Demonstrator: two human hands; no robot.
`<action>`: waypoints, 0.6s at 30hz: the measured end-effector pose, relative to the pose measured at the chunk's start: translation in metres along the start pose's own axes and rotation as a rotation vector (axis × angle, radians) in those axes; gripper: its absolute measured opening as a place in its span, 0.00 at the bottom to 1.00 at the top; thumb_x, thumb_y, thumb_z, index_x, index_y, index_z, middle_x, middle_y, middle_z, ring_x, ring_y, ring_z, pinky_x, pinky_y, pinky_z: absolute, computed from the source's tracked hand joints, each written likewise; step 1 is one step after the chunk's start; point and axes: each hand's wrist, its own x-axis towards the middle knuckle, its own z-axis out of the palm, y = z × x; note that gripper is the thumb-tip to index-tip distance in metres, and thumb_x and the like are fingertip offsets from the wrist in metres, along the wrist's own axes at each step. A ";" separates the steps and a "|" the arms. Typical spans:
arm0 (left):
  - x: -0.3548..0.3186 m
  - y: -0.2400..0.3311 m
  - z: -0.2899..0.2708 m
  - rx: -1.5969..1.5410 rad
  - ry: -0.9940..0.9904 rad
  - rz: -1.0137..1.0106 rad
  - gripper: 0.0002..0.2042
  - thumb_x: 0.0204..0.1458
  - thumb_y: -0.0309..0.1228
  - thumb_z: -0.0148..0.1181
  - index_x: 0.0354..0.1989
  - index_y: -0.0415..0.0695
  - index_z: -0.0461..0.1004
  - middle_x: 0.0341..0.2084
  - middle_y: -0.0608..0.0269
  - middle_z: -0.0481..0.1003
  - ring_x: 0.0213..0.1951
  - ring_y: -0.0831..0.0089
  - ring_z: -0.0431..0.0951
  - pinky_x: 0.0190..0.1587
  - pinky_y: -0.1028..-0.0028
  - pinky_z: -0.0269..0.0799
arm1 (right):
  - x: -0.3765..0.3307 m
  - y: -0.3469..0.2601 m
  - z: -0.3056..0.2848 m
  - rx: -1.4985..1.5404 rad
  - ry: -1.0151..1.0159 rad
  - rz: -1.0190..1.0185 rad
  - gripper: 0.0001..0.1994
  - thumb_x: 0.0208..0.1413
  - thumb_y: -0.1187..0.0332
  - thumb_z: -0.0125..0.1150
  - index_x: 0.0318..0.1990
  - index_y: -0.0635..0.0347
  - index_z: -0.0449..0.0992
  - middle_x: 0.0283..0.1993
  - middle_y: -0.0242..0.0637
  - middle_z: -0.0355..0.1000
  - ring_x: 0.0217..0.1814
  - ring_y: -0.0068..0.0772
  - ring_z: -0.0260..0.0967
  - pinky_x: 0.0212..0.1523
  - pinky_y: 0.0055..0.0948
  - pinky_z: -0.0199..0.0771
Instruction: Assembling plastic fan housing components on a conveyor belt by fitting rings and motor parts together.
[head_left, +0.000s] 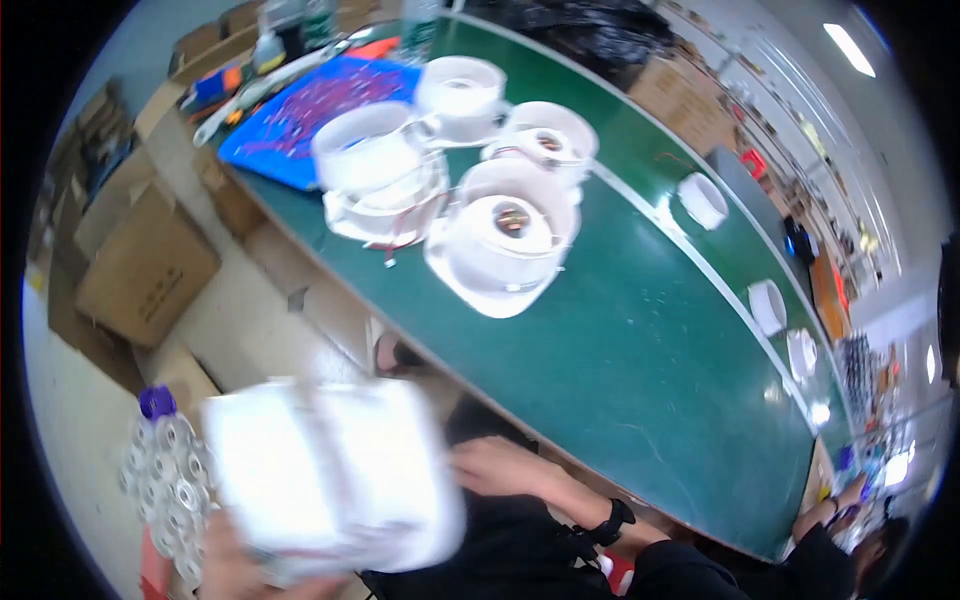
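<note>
A white, rounded plastic housing [390, 470], smeared by motion, is held up in front of my body at the lower left. My left hand [235, 560] grips it from below and is blurred too. My right hand [500, 466] is beside the housing's right edge, its fingertips partly hidden there, so I cannot tell whether it touches. On the green table [620, 380] stand several similar white round housings. The nearest housing [505, 235] shows copper-coloured windings in its centre. Another housing [375, 170] has thin red wires with a small white connector hanging at its front.
A blue bag [300, 120] with red and purple wires lies at the table's far left, near tools and bottles. White rings [703, 200] stand along the table's far side. Cardboard boxes [150, 270] and a stack of clear rolls [165, 480] are at the left. A co-worker's hand [848, 500] is at the right.
</note>
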 end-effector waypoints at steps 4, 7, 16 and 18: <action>0.142 0.106 0.066 -0.117 -0.468 0.543 0.15 0.39 0.24 0.68 0.40 0.41 0.80 0.36 0.54 0.79 0.38 0.58 0.80 0.40 0.64 0.73 | 0.018 0.046 0.072 0.108 0.113 0.036 0.13 0.62 0.65 0.52 0.49 0.59 0.76 0.47 0.49 0.77 0.49 0.49 0.75 0.49 0.43 0.74; 0.201 0.157 0.150 -0.049 -0.459 0.790 0.10 0.35 0.28 0.70 0.27 0.42 0.79 0.25 0.58 0.77 0.30 0.62 0.81 0.31 0.70 0.72 | -0.006 0.117 0.129 0.108 0.227 0.010 0.14 0.64 0.63 0.48 0.50 0.57 0.77 0.49 0.50 0.76 0.51 0.48 0.72 0.54 0.44 0.70; 0.358 0.145 0.309 0.477 0.170 0.718 0.03 0.44 0.31 0.64 0.24 0.48 0.82 0.23 0.58 0.79 0.28 0.61 0.81 0.27 0.62 0.71 | -0.021 0.072 0.005 0.325 0.224 -0.030 0.13 0.62 0.73 0.56 0.54 0.60 0.75 0.47 0.41 0.75 0.50 0.36 0.72 0.52 0.34 0.71; 0.417 0.166 0.366 0.149 0.231 0.827 0.10 0.50 0.32 0.58 0.18 0.48 0.79 0.18 0.57 0.77 0.24 0.60 0.78 0.27 0.60 0.71 | -0.039 0.118 -0.018 0.191 0.122 -0.022 0.13 0.62 0.73 0.57 0.53 0.61 0.75 0.47 0.39 0.76 0.50 0.34 0.73 0.51 0.32 0.73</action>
